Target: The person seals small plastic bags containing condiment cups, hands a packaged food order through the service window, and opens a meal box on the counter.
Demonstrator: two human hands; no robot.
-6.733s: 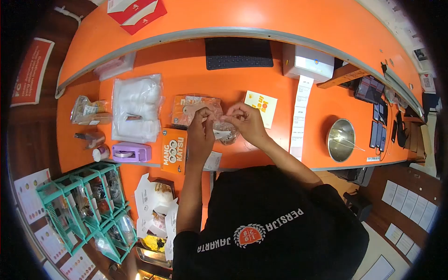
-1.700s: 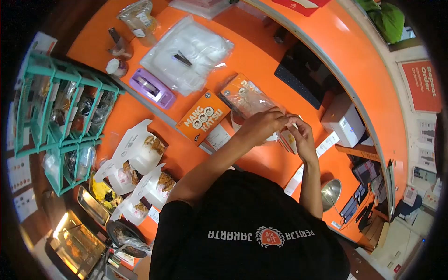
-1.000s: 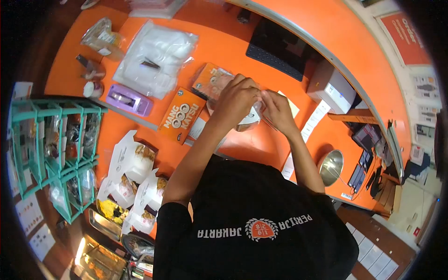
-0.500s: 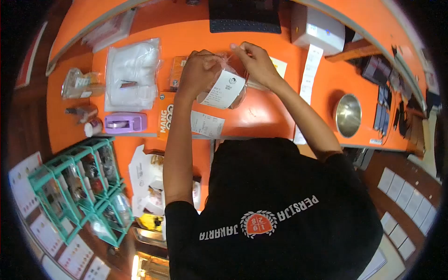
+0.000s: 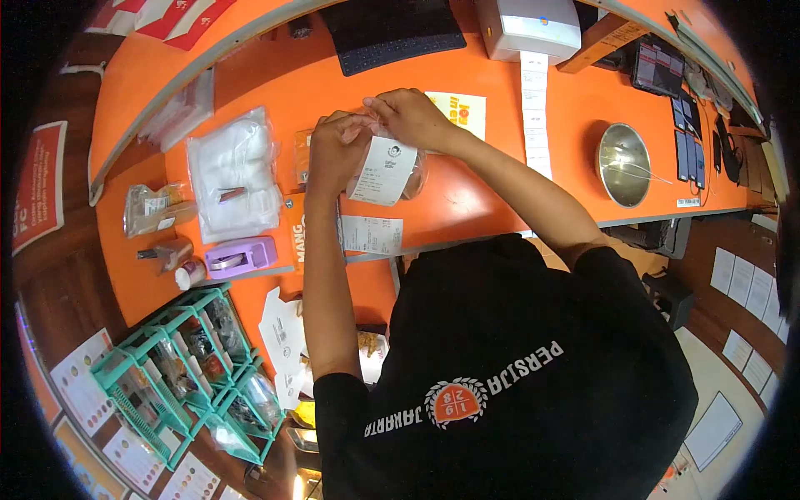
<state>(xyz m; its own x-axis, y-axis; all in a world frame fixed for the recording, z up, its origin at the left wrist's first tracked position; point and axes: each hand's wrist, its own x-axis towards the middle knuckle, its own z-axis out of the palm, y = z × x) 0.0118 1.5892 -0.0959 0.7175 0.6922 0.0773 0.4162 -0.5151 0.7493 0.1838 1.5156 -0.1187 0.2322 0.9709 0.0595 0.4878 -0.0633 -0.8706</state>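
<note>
Near the counter's front edge hangs or rests a clear plastic bag [image 5: 418,177] with a round item inside and a printed receipt [image 5: 385,171] on its front. My left hand [image 5: 337,150] pinches the bag's gathered top from the left. Close against it, my right hand [image 5: 410,121] grips the same plastic, fingers curled. The fingertips nearly touch, and the exact twist of plastic between them is too small to tell. An orange box [image 5: 297,229] is partly hidden behind my left forearm, and another receipt [image 5: 372,235] lies below the bag.
On the left are a stack of plastic bags [image 5: 237,179], a purple tape dispenser [image 5: 241,257] and a green rack [image 5: 187,367]. A printer [image 5: 533,29], a yellow-and-white card [image 5: 461,112] and a metal bowl [image 5: 623,165] sit to the right. Open food boxes [image 5: 285,342] stand lower left.
The view has swung round. Both hands have come closer together at the bag's top after being apart half a second ago; the receipt on the bag now faces up more fully than earlier.
</note>
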